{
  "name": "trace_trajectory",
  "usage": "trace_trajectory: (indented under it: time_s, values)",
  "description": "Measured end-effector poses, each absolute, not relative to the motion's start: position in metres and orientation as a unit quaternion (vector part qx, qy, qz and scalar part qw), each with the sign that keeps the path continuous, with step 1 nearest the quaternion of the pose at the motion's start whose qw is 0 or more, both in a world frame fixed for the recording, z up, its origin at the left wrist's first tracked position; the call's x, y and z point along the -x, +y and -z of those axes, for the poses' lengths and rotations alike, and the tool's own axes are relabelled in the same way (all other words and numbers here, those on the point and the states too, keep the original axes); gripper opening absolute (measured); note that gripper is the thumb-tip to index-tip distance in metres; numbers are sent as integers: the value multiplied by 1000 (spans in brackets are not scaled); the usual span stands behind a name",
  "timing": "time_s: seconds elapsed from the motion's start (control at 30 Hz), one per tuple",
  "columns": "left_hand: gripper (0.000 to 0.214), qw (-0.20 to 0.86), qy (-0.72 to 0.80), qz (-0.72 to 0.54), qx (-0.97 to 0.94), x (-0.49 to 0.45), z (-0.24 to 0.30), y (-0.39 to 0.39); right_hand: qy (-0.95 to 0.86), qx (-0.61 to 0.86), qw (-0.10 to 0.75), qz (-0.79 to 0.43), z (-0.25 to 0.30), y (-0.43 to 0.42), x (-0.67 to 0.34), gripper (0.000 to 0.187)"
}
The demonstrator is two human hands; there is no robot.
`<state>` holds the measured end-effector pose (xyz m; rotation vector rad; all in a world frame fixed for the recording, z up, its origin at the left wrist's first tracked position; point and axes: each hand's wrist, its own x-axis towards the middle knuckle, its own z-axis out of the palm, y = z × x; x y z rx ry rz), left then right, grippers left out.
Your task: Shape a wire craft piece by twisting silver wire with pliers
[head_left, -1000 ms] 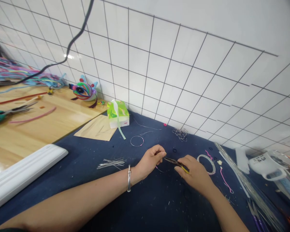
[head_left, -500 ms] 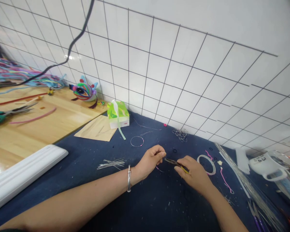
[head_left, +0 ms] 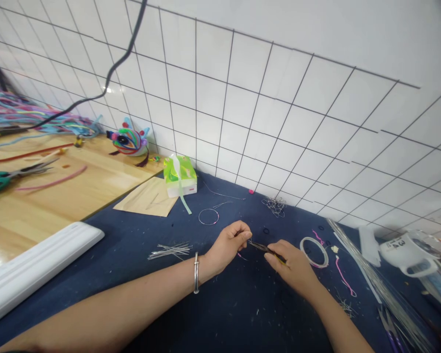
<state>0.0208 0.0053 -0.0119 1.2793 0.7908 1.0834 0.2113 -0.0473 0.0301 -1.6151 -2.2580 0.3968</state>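
My left hand (head_left: 231,243), with a silver bangle (head_left: 196,273) on its wrist, pinches a thin wire whose pink-wrapped end (head_left: 240,255) hangs out below the fingers. Closed around yellow-handled pliers (head_left: 266,249) is my right hand (head_left: 292,264). The plier jaws point left and meet the wire right at my left fingertips; the exact contact is too small to make out. Behind my left hand lies a wire ring (head_left: 208,216) with pink bits. A pile of short straight wires (head_left: 171,250) rests to its left.
Right of my hands are a roll of tape (head_left: 314,252), a pink twisted cord (head_left: 344,277), long wires (head_left: 375,279), purple-handled scissors (head_left: 391,328) and a white mug (head_left: 407,252). A green tissue pack (head_left: 180,174) stands at the back; a white bar-shaped case (head_left: 40,267) lies left.
The pliers have tilted slightly at my left fingertips as my right hand shifted a little. My left hand keeps its pinch in nearly the same place.
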Motion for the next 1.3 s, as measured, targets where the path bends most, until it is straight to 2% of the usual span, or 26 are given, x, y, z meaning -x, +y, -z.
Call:
trace_trajectory:
  time_s: [0.27, 0.5, 0.83, 1.07, 1.3]
  values:
    - [13, 601, 333, -460, -562, -20, 11, 5, -788, 567, 159, -181, -33, -47, -210, 23]
    - [14, 607, 327, -466, -554, -20, 10, 7, -799, 576, 156, -69, -30, -47, -209, 22]
    - [16, 629, 315, -465, -537, -19, 8, 8, -812, 553, 173, -70, -29, -44, -216, 20]
    - [16, 634, 313, -459, -538, -19, 7, 7, -806, 558, 175, -88, -30, -46, -215, 20]
    - [16, 645, 300, -457, -535, -19, 8, 8, -793, 559, 182, -161, -34, -47, -215, 21]
